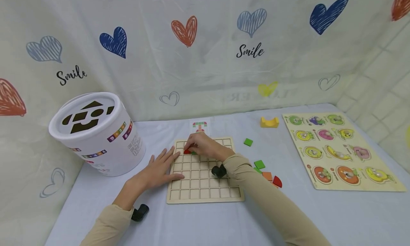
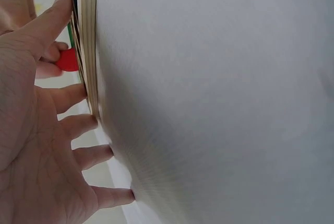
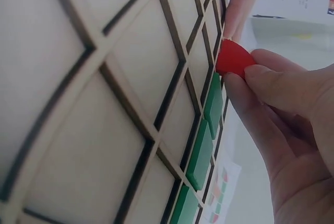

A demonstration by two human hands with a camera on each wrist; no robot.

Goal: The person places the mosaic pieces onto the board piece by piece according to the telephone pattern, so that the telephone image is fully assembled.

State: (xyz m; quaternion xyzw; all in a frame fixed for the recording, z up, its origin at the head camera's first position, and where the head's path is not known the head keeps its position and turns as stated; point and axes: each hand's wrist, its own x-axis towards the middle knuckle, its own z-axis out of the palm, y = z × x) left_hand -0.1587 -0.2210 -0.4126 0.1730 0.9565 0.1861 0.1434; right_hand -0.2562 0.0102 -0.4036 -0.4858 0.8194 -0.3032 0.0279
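The wooden grid board [image 1: 194,184] lies flat on the table. My left hand [image 1: 157,172] rests with spread, straight fingers at its left edge; the left wrist view shows the fingertips [image 2: 87,157] along that edge and on the cloth. Thumb and fingers of my right hand [image 1: 205,145] pinch a red quarter-round piece [image 3: 233,58] over the upper left of the grid. Beside it, several green squares [image 3: 199,155] sit in a row of cells, partly hidden by the right hand in the head view.
A pattern card [image 1: 205,124] lies behind the board. Left stands a white bucket [image 1: 105,142] with a slotted lid. To the right are loose green squares [image 1: 248,142], orange pieces [image 1: 267,176], a red piece [image 1: 277,181], a yellow arch block [image 1: 269,123] and a fruit puzzle board [image 1: 344,157].
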